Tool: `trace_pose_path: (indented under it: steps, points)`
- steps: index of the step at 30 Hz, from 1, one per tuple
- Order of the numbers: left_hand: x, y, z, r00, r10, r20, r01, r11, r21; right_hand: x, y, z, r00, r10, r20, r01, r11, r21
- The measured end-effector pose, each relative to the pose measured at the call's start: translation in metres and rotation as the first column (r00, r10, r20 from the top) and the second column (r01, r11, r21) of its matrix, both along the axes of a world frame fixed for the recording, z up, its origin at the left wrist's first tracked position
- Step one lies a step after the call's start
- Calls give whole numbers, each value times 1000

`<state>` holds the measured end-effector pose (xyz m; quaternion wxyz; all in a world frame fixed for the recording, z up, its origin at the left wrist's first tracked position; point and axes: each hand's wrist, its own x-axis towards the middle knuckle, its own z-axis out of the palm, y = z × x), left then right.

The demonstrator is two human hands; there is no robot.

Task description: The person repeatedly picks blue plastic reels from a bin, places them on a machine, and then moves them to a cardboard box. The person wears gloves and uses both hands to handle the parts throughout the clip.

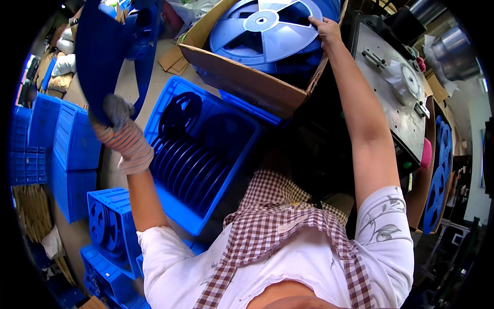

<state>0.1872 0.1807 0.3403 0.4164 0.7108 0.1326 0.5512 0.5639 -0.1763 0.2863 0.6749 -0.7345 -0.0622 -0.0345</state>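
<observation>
Cluttered workshop floor, crowded with blue crates. Left hand [123, 135], in a striped glove, clamped on the rim of a dark blue reel [103, 56] raised above the big blue crate [203, 139] of upright reels. Right hand [325, 28], bare, fingers curled over the edge of a light blue reel [262, 28] lying flat atop the cardboard box [242, 80], just beyond that crate. Grey metal machine [393, 98] right of the box.

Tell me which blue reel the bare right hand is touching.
The top reel in the cardboard box. The right hand grips its rim; other reels stand on edge in the blue crate.
</observation>
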Motion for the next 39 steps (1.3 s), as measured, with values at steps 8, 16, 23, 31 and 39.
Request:
trace_pose_path:
  steps: [8,16,23,31,39]
  points:
    - [107,-57,22,967,-253,34,233,930,283,-156,-121,109,981,-82,177,-33,825,565]
    - [185,-154,3,902,-374,-217,424,669,610,-364,-248,73,992,-114,57,44,728,684]
    - [203,-182,-42,707,73,-704,628,395,671,-446,-301,62,953,-303,20,241,793,560]
    - [-5,-366,16,528,-623,-577,791,115,600,-470,-324,48,951,-298,-84,289,756,587]
    - [-8,-395,-20,330,-611,-719,941,157,299,-454,-377,48,968,-249,-40,251,936,247]
